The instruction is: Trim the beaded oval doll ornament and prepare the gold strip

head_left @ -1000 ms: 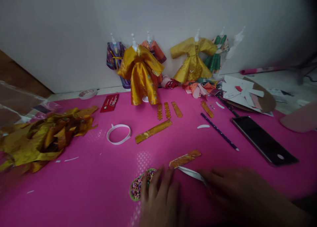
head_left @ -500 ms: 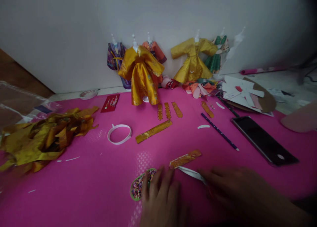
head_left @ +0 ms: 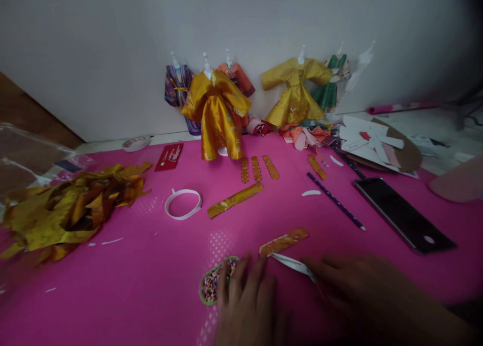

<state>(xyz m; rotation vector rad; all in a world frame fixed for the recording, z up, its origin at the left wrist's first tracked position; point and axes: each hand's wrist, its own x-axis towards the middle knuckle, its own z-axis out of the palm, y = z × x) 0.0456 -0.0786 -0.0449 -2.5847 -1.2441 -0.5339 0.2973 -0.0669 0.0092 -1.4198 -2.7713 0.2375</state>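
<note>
- Bottom centre: left hand [head_left: 245, 306] lies flat, fingers spread, pinning a speckled oval patch [head_left: 212, 287] to the pink mat [head_left: 151, 265].
- Right hand [head_left: 362, 290] grips scissors [head_left: 292, 264], blades touching a gold brocade strip [head_left: 283, 242].

five paper dresses [head_left: 218, 115], six gold strips [head_left: 234, 200], one phone [head_left: 403, 214], one pencil [head_left: 335, 201]
</note>
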